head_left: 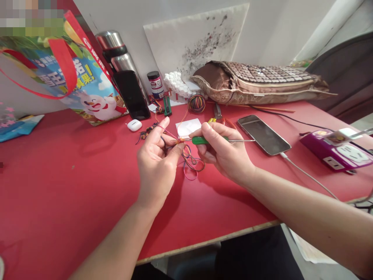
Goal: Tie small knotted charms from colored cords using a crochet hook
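Observation:
My left hand (pixel 160 157) pinches a small orange piece of cord work (pixel 181 140) between thumb and fingers. Loose loops of pink, blue and dark cord (pixel 192 165) hang below it, over the table. My right hand (pixel 221 149) is closed round the green handle of a crochet hook (pixel 199 140). The hook's thin metal shaft points left and meets the cord work; its other metal end sticks out to the right past my fingers. Whether the tip passes through a loop is too small to tell.
Behind my hands lie a ball of multicoloured cord (pixel 196 104), a white card (pixel 189 127) and pliers (pixel 218 112). A phone (pixel 264 134) on a cable and a purple power strip (pixel 335 151) are at right. Left stand a thermos (pixel 122 62), an upright phone (pixel 132 95) and an earbud case (pixel 134 125).

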